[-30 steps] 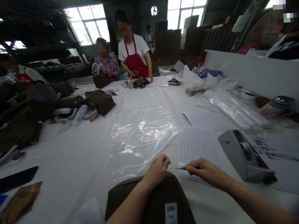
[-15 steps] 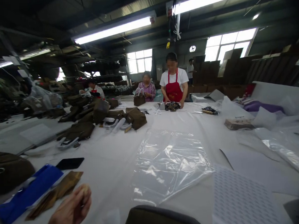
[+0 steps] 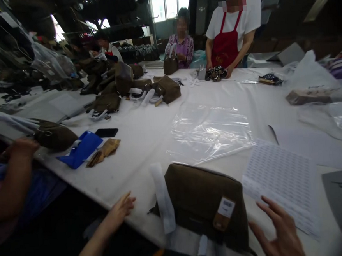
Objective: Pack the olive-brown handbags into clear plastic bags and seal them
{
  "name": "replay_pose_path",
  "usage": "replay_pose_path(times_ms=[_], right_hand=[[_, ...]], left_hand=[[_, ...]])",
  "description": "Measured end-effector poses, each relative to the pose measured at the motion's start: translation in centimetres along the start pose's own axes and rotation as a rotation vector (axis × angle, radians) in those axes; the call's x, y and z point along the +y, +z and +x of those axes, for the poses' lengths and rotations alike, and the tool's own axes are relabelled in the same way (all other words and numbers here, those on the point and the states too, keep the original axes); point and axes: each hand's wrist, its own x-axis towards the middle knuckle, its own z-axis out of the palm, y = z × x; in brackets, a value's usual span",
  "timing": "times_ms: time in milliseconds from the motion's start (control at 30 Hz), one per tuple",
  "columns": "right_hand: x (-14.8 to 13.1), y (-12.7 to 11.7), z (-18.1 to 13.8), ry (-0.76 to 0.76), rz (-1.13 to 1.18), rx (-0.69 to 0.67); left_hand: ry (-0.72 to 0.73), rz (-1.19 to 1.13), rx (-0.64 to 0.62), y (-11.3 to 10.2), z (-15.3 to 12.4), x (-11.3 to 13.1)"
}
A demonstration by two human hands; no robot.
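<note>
In the head view, an olive-brown handbag [image 3: 199, 196] stands at the near table edge, with white wrapping [image 3: 164, 206] along its left side. A brown tag with a white barcode label [image 3: 224, 213] lies against its front. My left hand [image 3: 122, 209] is open at the table edge, left of the bag and apart from it, fingers stretched out with nothing in them. Close by the bag's right side, my right hand [image 3: 279, 229] is open with its fingers spread. It reaches over the edge of a printed sheet [image 3: 280, 179]; whether it touches the sheet is unclear.
A clear plastic bag [image 3: 209, 133] lies flat beyond the handbag. To the left are brown paper tags [image 3: 104, 152], a blue piece [image 3: 83, 147] and a black phone [image 3: 107, 132]. A neighbour's arm [image 3: 19, 177] is at far left. A person in a red apron [image 3: 226, 42] works across the table.
The view has tilted down, bringing the handbag's front and my right hand into sight. My left hand, closed near the brown paper tags before, is now open nearer the handbag.
</note>
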Motion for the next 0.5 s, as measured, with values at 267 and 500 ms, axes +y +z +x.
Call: replay_pose_path(times_ms=[267, 500], right_hand=[[-4.1, 6.2, 1.2, -0.083, -0.061, -0.1], [-5.2, 6.3, 2.6, -0.356, -0.293, -0.097]], left_hand=[[0.57, -0.228, -0.127, 11.1, -0.1, 5.6], [1.523, 0.599, 0.116, 13.0, -0.9, 7.6]])
